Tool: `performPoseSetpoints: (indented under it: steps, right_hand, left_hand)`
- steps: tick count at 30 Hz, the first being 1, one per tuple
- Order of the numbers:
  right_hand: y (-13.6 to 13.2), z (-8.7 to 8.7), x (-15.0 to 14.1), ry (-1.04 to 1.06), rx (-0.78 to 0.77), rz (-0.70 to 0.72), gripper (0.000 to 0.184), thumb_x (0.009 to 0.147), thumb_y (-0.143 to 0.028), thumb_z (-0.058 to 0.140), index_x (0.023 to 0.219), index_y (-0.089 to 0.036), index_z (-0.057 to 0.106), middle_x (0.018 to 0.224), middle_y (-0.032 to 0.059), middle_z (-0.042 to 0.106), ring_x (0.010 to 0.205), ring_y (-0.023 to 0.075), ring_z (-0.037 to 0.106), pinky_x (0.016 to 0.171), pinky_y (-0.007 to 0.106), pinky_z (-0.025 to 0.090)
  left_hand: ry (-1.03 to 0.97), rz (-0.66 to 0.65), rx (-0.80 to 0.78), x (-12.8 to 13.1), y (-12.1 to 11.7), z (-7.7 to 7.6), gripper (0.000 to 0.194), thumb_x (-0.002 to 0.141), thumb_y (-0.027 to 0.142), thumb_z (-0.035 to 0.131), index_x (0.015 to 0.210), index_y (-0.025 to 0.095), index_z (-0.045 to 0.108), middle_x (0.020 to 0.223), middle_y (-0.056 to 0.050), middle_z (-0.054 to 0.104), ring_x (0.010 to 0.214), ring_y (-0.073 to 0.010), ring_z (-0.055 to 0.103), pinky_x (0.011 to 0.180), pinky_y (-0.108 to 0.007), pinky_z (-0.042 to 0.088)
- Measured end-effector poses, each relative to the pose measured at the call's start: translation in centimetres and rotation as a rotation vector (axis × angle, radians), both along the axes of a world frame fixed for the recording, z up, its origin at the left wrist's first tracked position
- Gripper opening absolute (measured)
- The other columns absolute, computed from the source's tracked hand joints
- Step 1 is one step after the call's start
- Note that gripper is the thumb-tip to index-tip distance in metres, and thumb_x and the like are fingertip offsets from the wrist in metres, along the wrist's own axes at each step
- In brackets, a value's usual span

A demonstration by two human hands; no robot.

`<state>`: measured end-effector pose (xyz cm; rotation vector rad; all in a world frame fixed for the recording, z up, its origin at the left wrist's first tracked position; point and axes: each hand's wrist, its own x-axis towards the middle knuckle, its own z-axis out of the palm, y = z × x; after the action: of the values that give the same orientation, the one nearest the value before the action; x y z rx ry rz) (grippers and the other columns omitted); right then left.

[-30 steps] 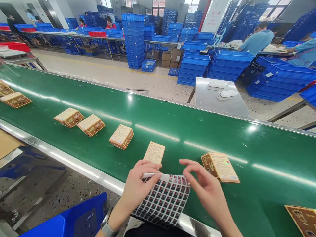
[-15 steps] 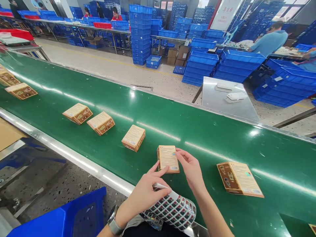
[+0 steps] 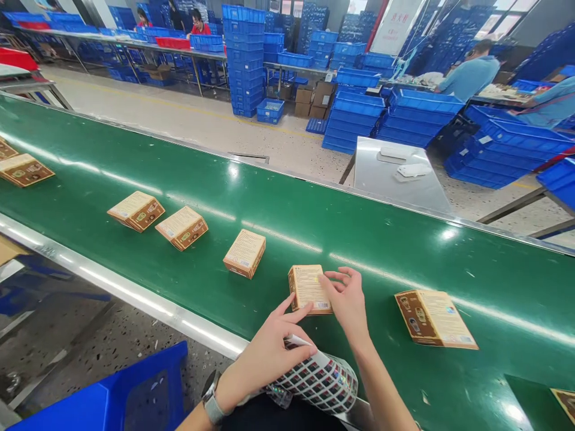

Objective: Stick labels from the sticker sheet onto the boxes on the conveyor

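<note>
A small cream-and-brown box (image 3: pixel 306 286) with printed text lies on the green conveyor belt in front of me. My left hand (image 3: pixel 281 344) pinches a curled sheet of small square stickers (image 3: pixel 333 386) between thumb and fingers, while its outstretched fingertips touch the box's near left side and top. My right hand (image 3: pixel 350 302) is at the box's right side. Its thumb presses on the upper right of the printed face, and its other fingers are apart from the thumb, bent above the belt. Whatever lies under the thumb is hidden.
On the belt (image 3: pixel 188 161), several similar boxes trail to the left, the nearest box (image 3: pixel 245 252) being close by. A box with a shiny sticker (image 3: pixel 435 318) lies to the right. A blue plastic stool (image 3: pixel 103 395) stands below left. Stacked blue crates (image 3: pixel 245 66) and people are beyond.
My right hand went from the sticker sheet to the box and its thumb now presses there. My left hand kept the sheet and reached its fingers onto the box. The sheet curled more.
</note>
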<state>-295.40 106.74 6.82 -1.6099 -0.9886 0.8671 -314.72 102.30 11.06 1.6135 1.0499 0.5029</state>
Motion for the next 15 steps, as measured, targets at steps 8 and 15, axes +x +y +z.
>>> performPoseSetpoints:
  steps: [8,15]
  right_hand:
    - [-5.5,6.2,5.0,-0.134,-0.028,0.684,0.021,0.089,-0.042,0.067,0.104,-0.026,0.069,0.106,0.0034,0.071,0.101,0.0255,0.064,0.091,0.037,0.051]
    - [-7.7,6.9,4.6,-0.359,0.052,0.712,0.014,0.096,-0.034,0.058,0.087,-0.029,0.069,0.086,-0.0006,0.072,0.082,0.0222,0.066,0.07,0.032,0.052]
  left_hand:
    - [-0.104,0.203,-0.112,0.4,-0.2,2.7,0.019,0.086,0.032,0.064,0.086,0.02,0.079,0.091,-0.006,0.078,0.088,-0.0236,0.071,0.082,-0.032,0.053]
    - [-0.058,0.225,-0.225,1.9,0.0,3.0,0.019,0.075,0.032,0.075,0.085,0.016,0.08,0.076,-0.005,0.076,0.068,-0.0177,0.064,0.061,-0.024,0.044]
